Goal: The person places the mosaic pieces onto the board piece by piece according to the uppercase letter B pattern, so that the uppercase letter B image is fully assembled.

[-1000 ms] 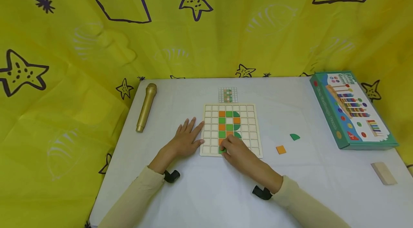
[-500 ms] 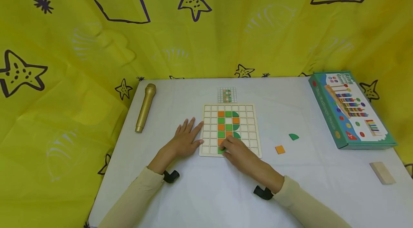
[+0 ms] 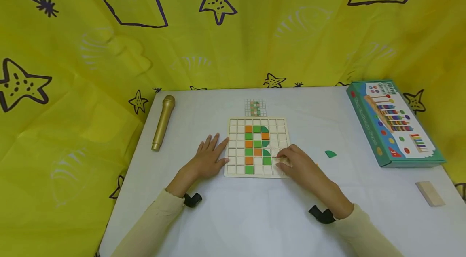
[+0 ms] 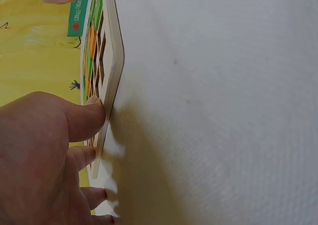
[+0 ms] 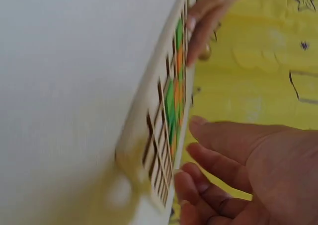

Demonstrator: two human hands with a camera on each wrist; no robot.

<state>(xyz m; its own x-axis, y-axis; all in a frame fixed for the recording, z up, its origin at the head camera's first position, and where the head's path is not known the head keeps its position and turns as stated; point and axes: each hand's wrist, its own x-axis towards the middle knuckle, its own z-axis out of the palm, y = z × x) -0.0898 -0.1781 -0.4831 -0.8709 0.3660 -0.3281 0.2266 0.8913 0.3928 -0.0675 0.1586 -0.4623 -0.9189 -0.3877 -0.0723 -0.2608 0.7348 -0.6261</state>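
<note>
A pale wooden grid board lies on the white table, with green and orange pieces set in an R-like pattern. My left hand lies with fingers spread at the board's left edge; its thumb touches that edge. Over the board's right edge is my right hand. In the right wrist view its thumb and bent fingers stand apart with nothing between them. To its right lie a green quarter-circle piece and an orange piece, mostly hidden by that hand.
A small patterned grid card lies behind the board. At the left is a gold microphone. A green game box sits at the right, with a wooden block in front. A yellow curtain hangs behind the table.
My right hand has moved right, from the board's lower middle to its right edge, uncovering pieces in the lower rows and covering most of the orange one. My left hand stays put.
</note>
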